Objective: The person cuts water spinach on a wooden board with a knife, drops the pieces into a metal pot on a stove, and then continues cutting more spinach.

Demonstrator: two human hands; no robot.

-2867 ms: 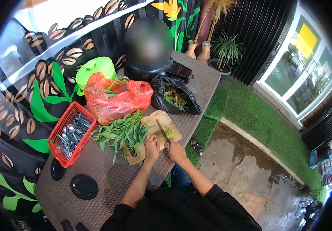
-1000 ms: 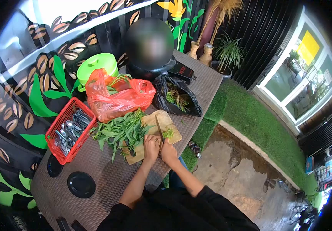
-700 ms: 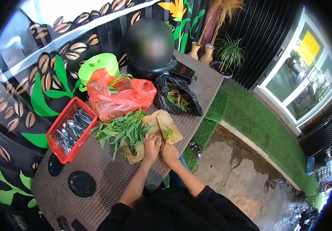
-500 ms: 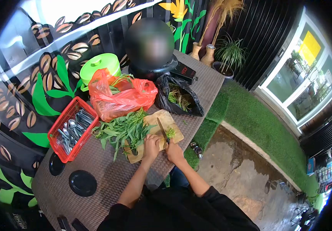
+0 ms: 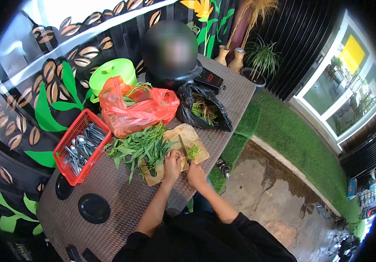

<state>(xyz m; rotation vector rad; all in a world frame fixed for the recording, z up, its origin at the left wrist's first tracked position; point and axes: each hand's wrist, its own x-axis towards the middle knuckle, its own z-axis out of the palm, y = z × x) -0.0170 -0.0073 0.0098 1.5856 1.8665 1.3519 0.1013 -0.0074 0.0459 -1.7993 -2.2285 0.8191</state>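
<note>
My right hand (image 5: 196, 175) is closed around the handle of a knife (image 5: 182, 143), whose dark blade points away from me over the wooden cutting board (image 5: 185, 131). My left hand (image 5: 172, 166) lies on the board just left of the blade, its fingers curled over the ends of some leafy greens; what is under the fingertips is mostly hidden. A large heap of these leafy greens (image 5: 137, 147) covers the board's left part and spills onto the table. Right of the blade sits a small pile of cut green pieces (image 5: 193, 151).
Behind the board stand a red plastic bag (image 5: 137, 112) and a black plastic bag (image 5: 205, 109) holding plant scraps. A red basket (image 5: 83, 146) of cutlery and a black plate (image 5: 94, 208) are on the left. Farther back is a lidded green container (image 5: 113, 74). The table's edge (image 5: 236, 126) runs at right.
My right hand and the knife handle have shifted slightly to the left, nearer my left hand. The left hand and the greens look almost the same.
</note>
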